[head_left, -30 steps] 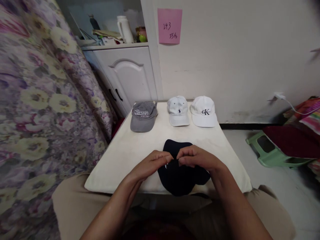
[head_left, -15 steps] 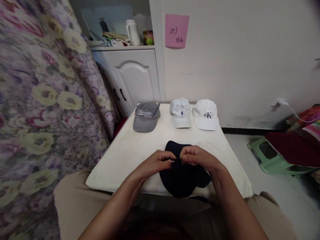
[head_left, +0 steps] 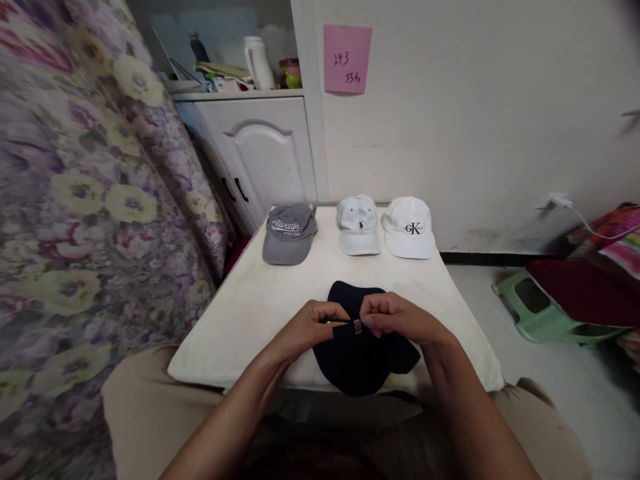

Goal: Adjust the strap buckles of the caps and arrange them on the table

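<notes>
A dark navy baseball cap (head_left: 353, 365) lies at the near edge of the table, its brim pointing away from me. My left hand (head_left: 317, 325) pinches the cap's back strap from the left side. From the right, my right hand (head_left: 393, 313) is closed on the strap, thumb and fingertips right beside a small metal buckle (head_left: 358, 327). Beyond them stand a grey cap (head_left: 289, 233) with white lettering, a pale blue cap (head_left: 359, 225) with a small dark emblem, and a white cap (head_left: 410, 227) with dark letters.
The cream-covered table (head_left: 240, 320) holds all the caps. A floral curtain (head_left: 90, 233) hangs at the left, and a white cabinet (head_left: 265, 147) stands behind. On the right floor is a green stool (head_left: 530, 313) with a dark red top. A pink note (head_left: 347, 59) is on the wall.
The metal buckle now shows more plainly between my hands, and my left hand has shifted slightly left along the strap. The whole view has moved a little.
</notes>
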A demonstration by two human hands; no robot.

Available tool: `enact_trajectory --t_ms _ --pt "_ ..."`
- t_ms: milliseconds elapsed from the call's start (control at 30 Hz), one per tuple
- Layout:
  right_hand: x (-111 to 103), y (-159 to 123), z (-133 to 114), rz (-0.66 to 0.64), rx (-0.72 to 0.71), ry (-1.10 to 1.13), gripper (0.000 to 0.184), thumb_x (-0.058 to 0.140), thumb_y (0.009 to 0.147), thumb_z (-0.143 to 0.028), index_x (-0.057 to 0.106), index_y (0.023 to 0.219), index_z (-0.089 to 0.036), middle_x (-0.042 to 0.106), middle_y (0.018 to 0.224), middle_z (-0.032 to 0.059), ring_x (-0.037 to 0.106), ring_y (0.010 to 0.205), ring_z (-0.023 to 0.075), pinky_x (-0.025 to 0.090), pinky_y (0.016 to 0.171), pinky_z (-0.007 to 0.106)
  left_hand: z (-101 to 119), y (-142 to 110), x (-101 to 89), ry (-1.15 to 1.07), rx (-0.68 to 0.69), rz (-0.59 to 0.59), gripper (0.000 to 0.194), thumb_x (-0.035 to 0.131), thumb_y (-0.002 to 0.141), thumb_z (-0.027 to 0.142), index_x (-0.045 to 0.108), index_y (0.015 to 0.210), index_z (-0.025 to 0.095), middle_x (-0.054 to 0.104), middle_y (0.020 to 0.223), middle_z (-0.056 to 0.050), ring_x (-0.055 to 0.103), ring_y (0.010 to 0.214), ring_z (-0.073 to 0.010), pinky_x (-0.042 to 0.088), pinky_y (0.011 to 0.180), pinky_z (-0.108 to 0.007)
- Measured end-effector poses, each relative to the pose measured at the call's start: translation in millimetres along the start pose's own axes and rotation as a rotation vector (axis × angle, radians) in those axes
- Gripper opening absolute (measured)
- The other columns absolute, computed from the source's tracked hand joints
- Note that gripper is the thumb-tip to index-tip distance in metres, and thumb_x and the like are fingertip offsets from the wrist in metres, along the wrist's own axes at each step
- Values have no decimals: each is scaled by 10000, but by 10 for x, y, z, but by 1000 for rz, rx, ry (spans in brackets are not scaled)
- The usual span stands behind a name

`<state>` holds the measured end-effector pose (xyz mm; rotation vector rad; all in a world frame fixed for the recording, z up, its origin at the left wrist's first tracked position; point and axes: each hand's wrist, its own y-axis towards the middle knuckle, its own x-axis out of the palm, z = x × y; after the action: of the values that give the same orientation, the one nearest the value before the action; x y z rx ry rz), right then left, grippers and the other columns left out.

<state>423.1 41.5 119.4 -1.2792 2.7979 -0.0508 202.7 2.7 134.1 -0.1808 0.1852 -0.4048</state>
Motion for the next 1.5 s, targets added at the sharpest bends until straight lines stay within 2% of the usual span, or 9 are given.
enact_trajectory --t_ms 133,300,467,700,1000,1500 --pt "37 13 -2 -18 -25 4 242 646 866 -389 606 795 -161 577 662 -21 473 582 99 350 561 227 -3 12 20 -10 -23 3 265 778 692 368 646 693 139 496 585 48 389 543 -84 259 509 -207" --pt "-19 -39 -5 -23 10 50 320 628 883 -471 606 861 -152 617 706 0 469 542 87 345 504 213 -16 23 -11 4 41 14 241 750 703 346 624 675 143 514 603 47 412 567 -91 280 559 -216" --pt "-47 -59 -21 -35 28 32 274 668 857 -413 590 827 -152 613 644 -20 454 497 71 327 488 205 -6 25 -24 12 55 13 212 756 679 314 625 671 146 527 614 44 421 588 -98 270 566 -219" --pt "-23 -36 -4 -11 15 -10 187 643 859 -338 610 830 -156 579 646 -27 482 551 86 310 491 204 36 13 9 25 -8 -13 288 767 682 372 601 661 138 459 578 58 356 550 -82 227 533 -224" --pt "-14 -35 -26 -7 15 -15 179 642 847 -326 610 808 -154 564 648 -27 471 556 85 292 497 208 34 10 34 32 -33 -21 294 750 699 358 553 654 145 404 572 72 311 536 -72 199 519 -221" --pt "31 9 5 21 25 19 227 701 827 -378 624 829 -164 568 641 -33 477 565 91 314 526 219 -22 22 13 28 4 -25 216 685 740 297 550 663 146 428 594 69 331 559 -75 225 518 -204"
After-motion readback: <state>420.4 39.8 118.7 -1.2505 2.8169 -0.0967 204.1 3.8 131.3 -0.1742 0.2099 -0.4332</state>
